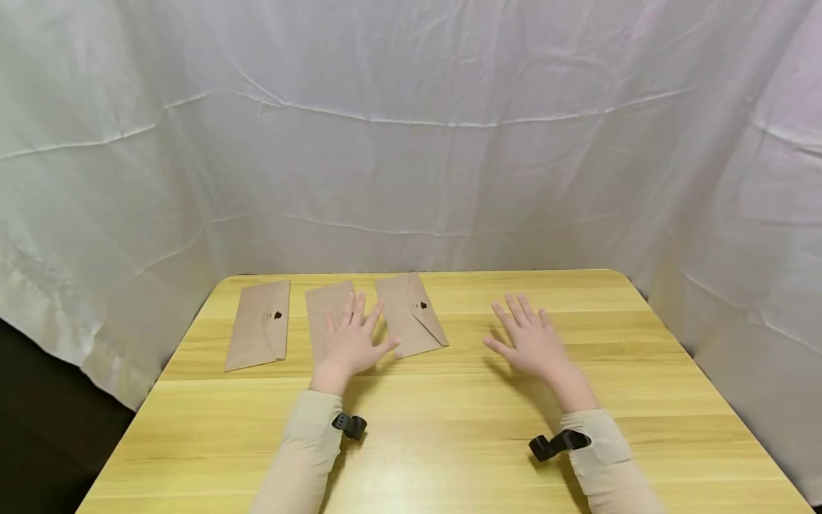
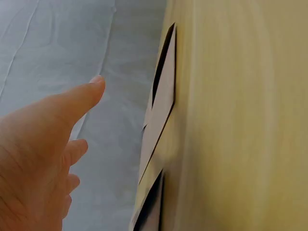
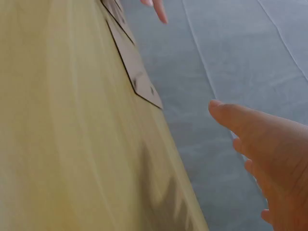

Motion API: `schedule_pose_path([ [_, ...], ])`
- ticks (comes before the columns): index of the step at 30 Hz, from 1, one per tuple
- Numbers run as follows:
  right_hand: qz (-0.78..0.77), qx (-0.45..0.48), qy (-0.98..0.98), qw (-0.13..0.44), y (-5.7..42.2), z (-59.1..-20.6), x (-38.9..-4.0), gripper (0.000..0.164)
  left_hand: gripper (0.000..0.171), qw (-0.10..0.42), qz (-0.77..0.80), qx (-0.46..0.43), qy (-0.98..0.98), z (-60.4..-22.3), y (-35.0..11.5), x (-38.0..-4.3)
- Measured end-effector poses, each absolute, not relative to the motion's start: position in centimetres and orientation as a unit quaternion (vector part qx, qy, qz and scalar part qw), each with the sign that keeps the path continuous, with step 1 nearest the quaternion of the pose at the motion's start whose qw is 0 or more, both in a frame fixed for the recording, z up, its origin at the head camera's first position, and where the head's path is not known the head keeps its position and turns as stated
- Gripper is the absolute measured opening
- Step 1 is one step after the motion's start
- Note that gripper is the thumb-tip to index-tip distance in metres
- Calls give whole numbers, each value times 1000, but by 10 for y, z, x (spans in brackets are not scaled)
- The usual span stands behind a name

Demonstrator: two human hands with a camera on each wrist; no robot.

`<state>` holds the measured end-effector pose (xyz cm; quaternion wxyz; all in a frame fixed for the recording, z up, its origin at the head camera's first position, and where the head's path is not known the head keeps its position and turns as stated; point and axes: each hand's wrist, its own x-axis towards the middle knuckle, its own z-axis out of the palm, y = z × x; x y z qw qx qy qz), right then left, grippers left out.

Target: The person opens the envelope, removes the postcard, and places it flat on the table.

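Spread apart are the fingers of both left hand (image 1: 354, 345) and right hand (image 1: 533, 345), the former hovering over the middle brown paper envelope (image 1: 320, 305), left of the head view's centre. Left envelope (image 1: 255, 325) and right envelope (image 1: 401, 308) flank it on the wood-grain table (image 1: 443, 450), before a white curtain (image 1: 411, 171).

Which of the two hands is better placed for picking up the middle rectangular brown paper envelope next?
Probably the left hand: it hovers open over the middle envelope, partly covering it in the head view. The right hand hovers farther right, over yellow wooden tabletop.
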<state>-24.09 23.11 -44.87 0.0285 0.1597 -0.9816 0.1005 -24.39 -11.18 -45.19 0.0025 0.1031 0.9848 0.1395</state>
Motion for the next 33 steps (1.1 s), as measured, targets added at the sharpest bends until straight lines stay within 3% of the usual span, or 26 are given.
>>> schedule_pose_path([
  [10,93,231,-968,19,195,-464,-235,77,80,38,142,163,976,-461,-90,-240],
  [20,113,286,-951,-25,174,-473,-226,74,86,127,106,196,966,-464,-77,-229],
  [33,120,280,-948,-88,169,-474,-221,75,83,155,92,212,961,-464,-70,-224],
])
